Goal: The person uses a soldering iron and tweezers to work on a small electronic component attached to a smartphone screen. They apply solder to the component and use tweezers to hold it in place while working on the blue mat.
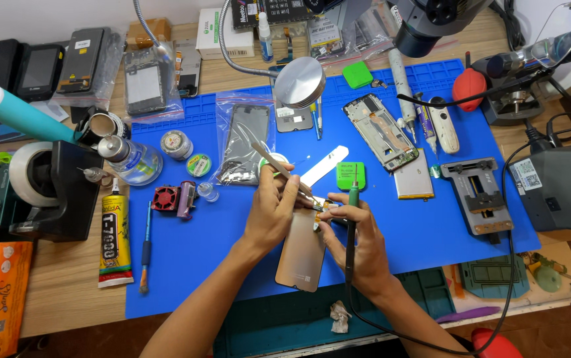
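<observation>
A phone screen panel (302, 255) lies face down on the blue work mat (431, 232), with a small flex connector at its top edge. My left hand (273, 209) holds metal tweezers (279, 169), their tips down at the connector by the panel's top. My right hand (355, 242) grips a green-handled soldering iron (351, 219) held upright, its cable trailing off toward me; the tip points down beside the connector. Both hands meet over the panel's upper edge.
An opened phone frame (381, 139), a battery (412, 176), a green box (351, 176) and a metal holder (481, 195) lie to the right. A glue tube (114, 242), brush (146, 248), bottle (129, 159) and tape dispenser (40, 189) stand left. A lamp head (300, 83) hangs above.
</observation>
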